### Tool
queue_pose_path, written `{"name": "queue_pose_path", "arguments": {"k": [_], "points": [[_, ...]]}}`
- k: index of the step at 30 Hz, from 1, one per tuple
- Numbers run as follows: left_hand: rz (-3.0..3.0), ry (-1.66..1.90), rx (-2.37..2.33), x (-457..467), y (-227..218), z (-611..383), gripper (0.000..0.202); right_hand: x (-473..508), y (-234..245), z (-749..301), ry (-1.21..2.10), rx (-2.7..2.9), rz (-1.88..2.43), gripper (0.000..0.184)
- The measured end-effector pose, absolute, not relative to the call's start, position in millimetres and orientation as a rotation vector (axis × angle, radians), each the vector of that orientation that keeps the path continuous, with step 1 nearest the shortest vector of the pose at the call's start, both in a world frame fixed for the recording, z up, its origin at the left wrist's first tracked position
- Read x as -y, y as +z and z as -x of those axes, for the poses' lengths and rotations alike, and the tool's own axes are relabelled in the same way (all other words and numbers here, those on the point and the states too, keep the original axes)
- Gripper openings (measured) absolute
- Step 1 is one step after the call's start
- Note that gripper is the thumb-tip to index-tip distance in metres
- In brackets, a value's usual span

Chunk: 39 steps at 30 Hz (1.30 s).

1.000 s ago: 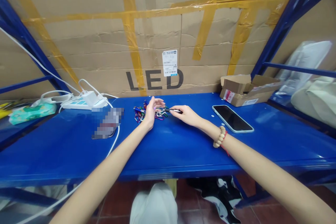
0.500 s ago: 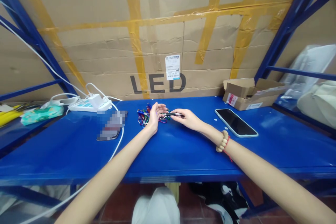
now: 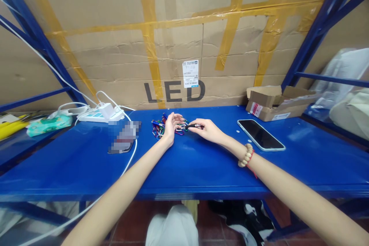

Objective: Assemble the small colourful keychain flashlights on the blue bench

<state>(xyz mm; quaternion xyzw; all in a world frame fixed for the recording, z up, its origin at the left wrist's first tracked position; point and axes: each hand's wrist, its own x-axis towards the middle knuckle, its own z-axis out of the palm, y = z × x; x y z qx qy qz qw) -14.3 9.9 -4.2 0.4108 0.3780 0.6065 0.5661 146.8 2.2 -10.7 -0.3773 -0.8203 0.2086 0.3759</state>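
Mid-frame, the right hand (image 3: pixel 209 130) pinches a black rod (image 3: pixel 190 126), best held level and steady, while the left hand (image 3: pixel 170 129) curves among clips (image 3: pixel 157 123), its grip unclear.

Left arm (image 3: pixel 127 186) stretched forward, left grip (image 3: pixel 170 130) edge-on, half-curled; right arm (image 3: pixel 285 182) extended, right grip (image 3: pixel 208 130) pinched.

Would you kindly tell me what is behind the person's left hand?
Colourful carabiner-like clips show on both sides of the left hand, on the blue table; whatever lies directly behind the hand is covered and cannot be seen.
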Motion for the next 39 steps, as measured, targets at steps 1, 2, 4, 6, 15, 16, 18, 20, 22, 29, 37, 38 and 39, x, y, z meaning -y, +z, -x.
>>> {"name": "queue_pose_path", "arguments": {"k": [1,2,4,6,15,16,18,20,22,29,37,38,39], "points": [[-0.969,1.428,-0.888,-10.1,-4.2,14.2,0.029,-2.1,-10.5,-146.4,0.522,2.089,0.980,0.024],[-0.970,1.432,-0.889,-10.3,-4.3,13.9,0.029,-1.9,-10.2,-146.1,0.511,2.079,0.993,0.024],[-0.965,1.437,-0.896,-10.5,-4.4,13.4,0.029,-1.8,-9.9,-145.6,0.490,2.062,1.012,0.024],[-0.955,1.440,-0.901,-10.4,-4.2,12.8,0.029,-2.1,-10.1,-145.6,0.470,2.052,1.022,0.024],[-0.967,1.447,-0.904,-9.2,-3.7,13.2,0.027,-6.8,-16.6,-147.0,0.489,2.133,0.929,0.028],[-0.969,1.446,-0.906,-9.1,-3.6,13.2,0.027,-6.7,-16.6,-147.1,0.481,2.145,0.944,0.027],[-0.965,1.444,-0.910,-9.0,-3.5,13.2,0.026,-6.3,-16.0,-147.3,0.469,2.156,0.987,0.026],[-0.962,1.443,-0.910,-9.3,-3.5,13.1,0.026,-5.9,-15.3,-147.6,0.468,2.157,1.015,0.026],[-0.962,1.440,-0.905,-10.2,-3.7,13.2,0.026,-5.7,-15.4,-147.7,0.474,2.155,1.014,0.026],[-0.967,1.445,-0.893,-11.7,-4.9,13.8,0.027,-3.3,-17.3,-146.6,0.437,2.173,0.986,0.030],[-0.956,1.449,-0.894,-11.8,-4.7,13.2,0.026,-4.7,-16.7,-148.2,0.392,2.173,1.049,0.025],[-0.955,1.447,-0.895,-12.0,-4.7,13.3,0.026,-4.8,-16.7,-148.3,0.398,2.178,1.045,0.026],[-0.953,1.444,-0.898,-12.1,-4.7,13.3,0.026,-4.8,-16.7,-148.3,0.403,2.189,1.034,0.026]]}}
